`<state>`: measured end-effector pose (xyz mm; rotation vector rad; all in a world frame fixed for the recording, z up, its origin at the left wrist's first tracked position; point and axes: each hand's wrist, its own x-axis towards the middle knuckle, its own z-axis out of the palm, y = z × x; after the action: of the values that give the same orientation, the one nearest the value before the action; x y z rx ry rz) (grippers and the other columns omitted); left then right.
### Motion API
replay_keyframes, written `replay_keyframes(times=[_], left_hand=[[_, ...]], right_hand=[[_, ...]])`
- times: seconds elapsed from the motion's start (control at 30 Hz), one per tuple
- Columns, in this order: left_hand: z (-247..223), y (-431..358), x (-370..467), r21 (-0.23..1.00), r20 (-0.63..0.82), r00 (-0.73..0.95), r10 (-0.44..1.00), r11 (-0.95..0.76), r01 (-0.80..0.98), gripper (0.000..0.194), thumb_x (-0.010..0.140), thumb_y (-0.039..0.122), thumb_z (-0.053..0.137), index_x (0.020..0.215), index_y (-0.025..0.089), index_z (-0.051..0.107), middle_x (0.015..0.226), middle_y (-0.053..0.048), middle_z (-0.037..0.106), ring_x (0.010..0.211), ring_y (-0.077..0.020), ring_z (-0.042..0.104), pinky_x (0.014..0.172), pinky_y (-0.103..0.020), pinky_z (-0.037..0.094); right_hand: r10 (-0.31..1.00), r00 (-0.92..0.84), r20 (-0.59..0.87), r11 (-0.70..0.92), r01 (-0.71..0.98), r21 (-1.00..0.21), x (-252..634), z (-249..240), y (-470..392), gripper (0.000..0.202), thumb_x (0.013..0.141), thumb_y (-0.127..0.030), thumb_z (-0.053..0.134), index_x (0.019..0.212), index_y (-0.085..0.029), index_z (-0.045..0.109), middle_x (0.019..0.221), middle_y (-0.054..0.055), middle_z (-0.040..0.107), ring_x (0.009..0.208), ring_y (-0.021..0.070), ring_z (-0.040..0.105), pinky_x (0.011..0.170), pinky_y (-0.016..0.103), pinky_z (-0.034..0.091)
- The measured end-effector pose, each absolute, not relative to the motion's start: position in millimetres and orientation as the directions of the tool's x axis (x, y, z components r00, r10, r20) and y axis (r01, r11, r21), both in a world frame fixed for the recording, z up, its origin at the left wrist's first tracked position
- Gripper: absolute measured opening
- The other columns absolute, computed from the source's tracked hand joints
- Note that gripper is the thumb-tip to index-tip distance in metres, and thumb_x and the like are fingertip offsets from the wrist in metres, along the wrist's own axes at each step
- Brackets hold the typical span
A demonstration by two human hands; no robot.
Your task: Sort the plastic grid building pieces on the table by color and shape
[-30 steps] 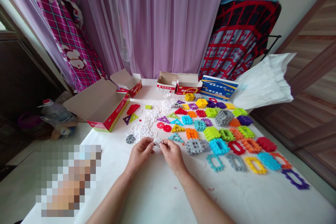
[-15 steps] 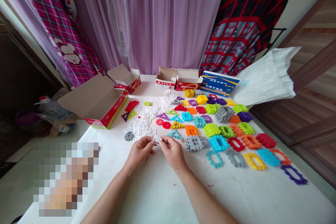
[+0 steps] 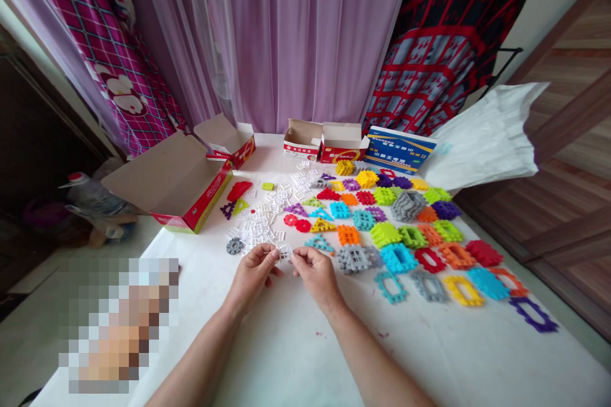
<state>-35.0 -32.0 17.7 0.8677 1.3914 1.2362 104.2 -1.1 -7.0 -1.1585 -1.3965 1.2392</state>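
We hold one small white lattice piece [image 3: 285, 253] between our fingertips: our left hand [image 3: 254, 271] pinches its left edge, thumb against forefinger, and our right hand [image 3: 315, 275] pinches the opposite edge likewise. Just beyond our fingers spreads a heap of white pieces [image 3: 258, 226]; left of them lies a grey gear [image 3: 234, 246], right of them a grey block [image 3: 353, 259].

The small pieces [image 3: 258, 229] are white. Behind them, the curtain [image 3: 296, 32] is lilac and the cartoon-print cloth [image 3: 95, 32] magenta with pale checks.
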Motion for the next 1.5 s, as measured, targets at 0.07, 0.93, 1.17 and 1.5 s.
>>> replay_keyframes(times=[0.07,0.93,1.17,1.5], left_hand=[[16.3,-31.9,-34.1,0.973,-0.226,-0.186,0.956,0.211,-0.098,0.052,0.061,0.064,0.073,0.08,0.019,0.057,0.062,0.005,0.057,0.051,-0.0099,0.058,0.037,-0.016,0.038],[-0.9,-31.7,-38.9,0.939,-0.053,-0.196,0.979,0.115,0.323,0.037,0.075,0.052,0.061,0.094,0.02,0.067,0.076,0.0,0.068,0.051,-0.0112,0.055,0.05,-0.023,0.043],[0.2,-29.7,-38.8,0.869,-0.014,-0.233,0.972,0.127,0.479,0.022,0.076,0.041,0.058,0.085,0.022,0.067,0.074,0.001,0.069,0.059,-0.014,0.058,0.057,-0.024,0.043],[28.0,-11.7,-24.5,0.581,-0.133,-0.186,0.973,0.229,0.781,0.013,0.078,0.024,0.058,0.08,0.022,0.071,0.082,-0.003,0.075,0.078,-0.0198,0.067,0.068,-0.027,0.042]], right_hand=[[0.993,-0.116,0.022,0.028,0.051,-0.998,102.5,-7.1,0.1,0.022,0.076,-0.04,0.06,0.075,-0.019,0.066,0.069,0.002,0.071,0.051,0.0133,0.06,0.054,0.025,0.05],[0.985,-0.165,0.038,0.097,0.364,-0.926,110.8,-8.5,-0.9,0.014,0.075,-0.033,0.053,0.071,-0.021,0.06,0.057,-0.002,0.063,0.052,0.0137,0.056,0.05,0.022,0.04],[0.986,-0.156,0.06,0.126,0.452,-0.883,109.3,-12.8,2.6,0.012,0.074,-0.026,0.055,0.073,-0.021,0.065,0.058,-0.002,0.065,0.053,0.0133,0.057,0.05,0.022,0.039],[0.967,-0.245,0.073,0.181,0.456,-0.871,147.3,-14.1,-30.0,0.029,0.076,-0.026,0.053,0.099,-0.02,0.071,0.061,0.0,0.068,0.054,0.0161,0.06,0.052,0.025,0.043]])
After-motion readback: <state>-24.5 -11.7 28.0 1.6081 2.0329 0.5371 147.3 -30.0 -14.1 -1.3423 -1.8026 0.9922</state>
